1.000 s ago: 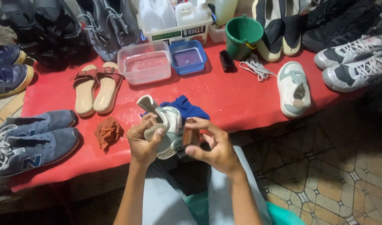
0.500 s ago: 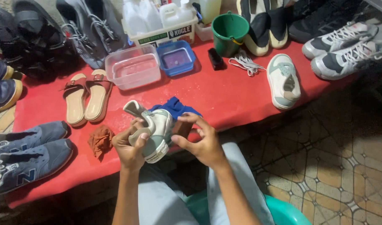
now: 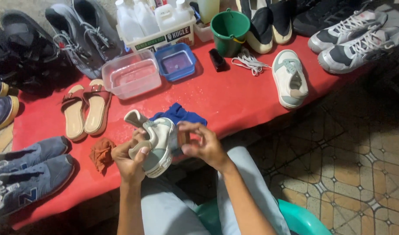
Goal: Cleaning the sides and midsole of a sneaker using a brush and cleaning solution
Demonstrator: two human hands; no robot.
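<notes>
Blue shoes [image 3: 27,174]: a pair lies at the far left edge of the red table [image 3: 234,98], laces toward the viewer.
Sandals [image 3: 82,111]: two tan sandals with dark red straps lie side by side, behind the blue shoes.
Orange rag [image 3: 102,152]: it is crumpled on the table, just beside the left hand.
Left hand [image 3: 129,159]: it grips the pale sneaker from below; the fingers are curled around its side and the thumb presses on the upper.
Pale sneaker [image 3: 158,141]: white and light green, it is held above the table edge and the person's lap, the sole turned toward the viewer, between both hands.
Blue cloth [image 3: 178,114]: it lies on the table directly behind the held sneaker.
Right hand [image 3: 204,146]: the fingers are bent and pinch a small brown thing against the sneaker; I cannot tell what it is.
Clear tub [image 3: 132,78] and blue tub [image 3: 176,62]: they stand side by side further back.
Green bucket [image 3: 230,27]: it is upright behind a black brush [image 3: 217,59] and loose white laces [image 3: 248,60].
Second pale sneaker [image 3: 289,77]: it lies alone on the table, well apart from the hands.
</notes>
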